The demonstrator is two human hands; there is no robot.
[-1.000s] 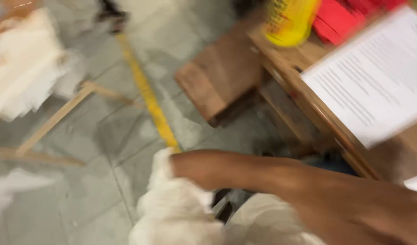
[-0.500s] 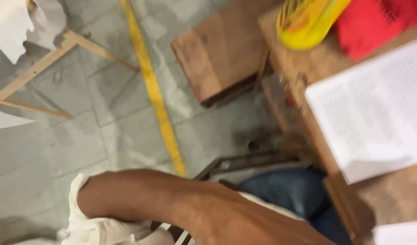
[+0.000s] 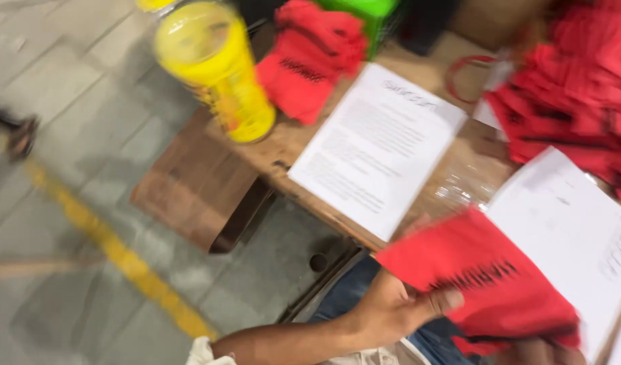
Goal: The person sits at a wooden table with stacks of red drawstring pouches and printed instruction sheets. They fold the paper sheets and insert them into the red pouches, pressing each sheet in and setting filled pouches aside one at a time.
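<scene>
Left hand [image 3: 391,314] fingers grasp one blurred red cloth [image 3: 486,284] below the bench [image 3: 459,182] edge, near two white sheets and one yellow bottle [image 3: 212,64]; right hand [image 3: 537,353], cut off, grip unclear.

Two white sheets of paper are seen: one [image 3: 378,149] in the middle of the table and one [image 3: 574,236] at the right. One yellow bottle [image 3: 216,67] is seen. One green box [image 3: 368,10] is seen. Three piles of red cloth are counted: one [image 3: 310,57] by the bottle, one [image 3: 574,88] at the far right, one [image 3: 486,284] held in one hand [image 3: 398,307].
</scene>
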